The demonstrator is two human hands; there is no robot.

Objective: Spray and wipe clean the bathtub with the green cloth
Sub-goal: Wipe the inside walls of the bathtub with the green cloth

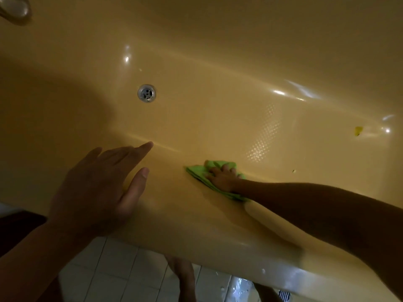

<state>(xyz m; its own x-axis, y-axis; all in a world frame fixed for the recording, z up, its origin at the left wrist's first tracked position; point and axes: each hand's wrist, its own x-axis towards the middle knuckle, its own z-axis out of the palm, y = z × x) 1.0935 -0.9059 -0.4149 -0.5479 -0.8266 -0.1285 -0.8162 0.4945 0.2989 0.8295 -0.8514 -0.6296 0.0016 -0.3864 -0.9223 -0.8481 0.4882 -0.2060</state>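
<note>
Head view: right hand (pixel 222 176) fingers spread, pressing the green cloth (pixel 197 172) flat where the near wall of the bathtub (pixel 218 62) meets its floor. Left hand (pixel 96 184) open, empty, above the near wall; contact unclear.

Risks: unpinched cloth slips out; unbraced lean slides on gloss; yellow scrap (pixel 358 130) far right gets missed.

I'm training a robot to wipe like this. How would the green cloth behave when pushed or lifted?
Probably floppy: the green cloth lies in soft folds and bunches beyond the right hand pressing it. It should slide readily on the glossy bathtub, though it may crumple ahead of the push.
</note>
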